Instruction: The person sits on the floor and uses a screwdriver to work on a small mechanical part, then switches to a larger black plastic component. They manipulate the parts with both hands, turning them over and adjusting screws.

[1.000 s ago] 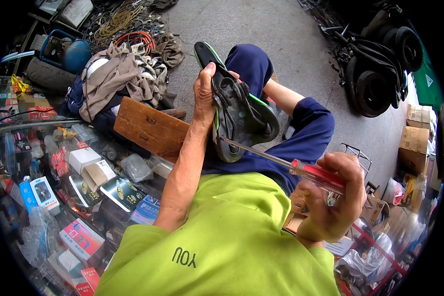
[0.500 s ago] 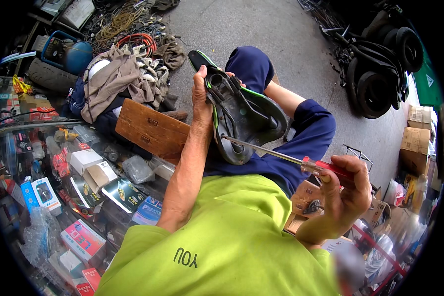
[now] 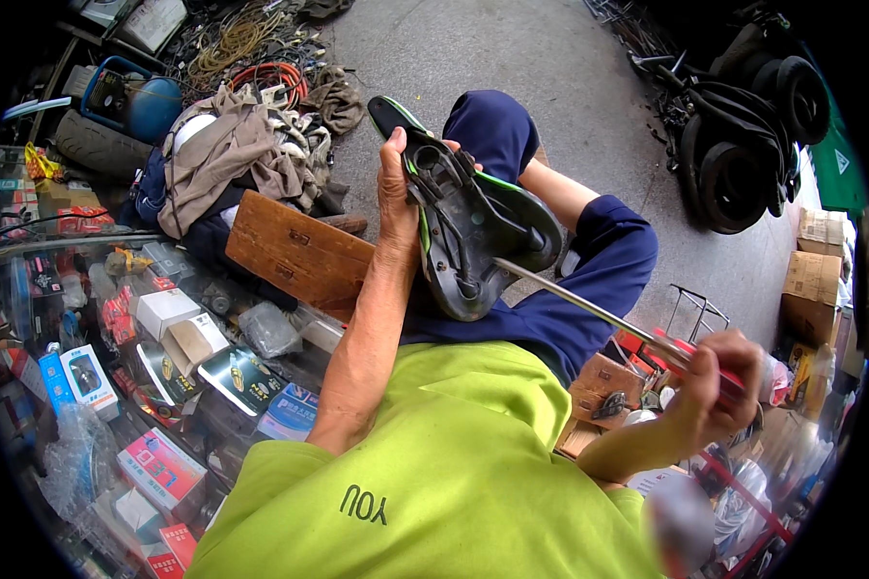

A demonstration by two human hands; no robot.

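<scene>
A black bicycle saddle (image 3: 483, 227) with green edging rests over my lap, its hollow underside facing up. My left hand (image 3: 396, 188) is wrapped round it near the narrow nose, thumb on the near side and fingertips showing on the far side. In my right hand (image 3: 726, 381) is a screwdriver (image 3: 589, 301) with a long metal shaft and a red handle. Its tip points at the wide rear part of the saddle's underside; whether it touches there I cannot tell. My right fingers are slightly blurred.
A wooden board (image 3: 299, 256) lies beside my left forearm. Boxes and packets cover a glass counter (image 3: 261, 318) at left. Clothes (image 3: 232, 164) are heaped beyond it. Tyres (image 3: 734, 183) stand at far right, with cardboard boxes (image 3: 809, 280) nearer.
My right hand has moved right and down with the screwdriver, and its tip has shifted right from the recess near the saddle's left edge. My left hand and the saddle have stayed nearly still.
</scene>
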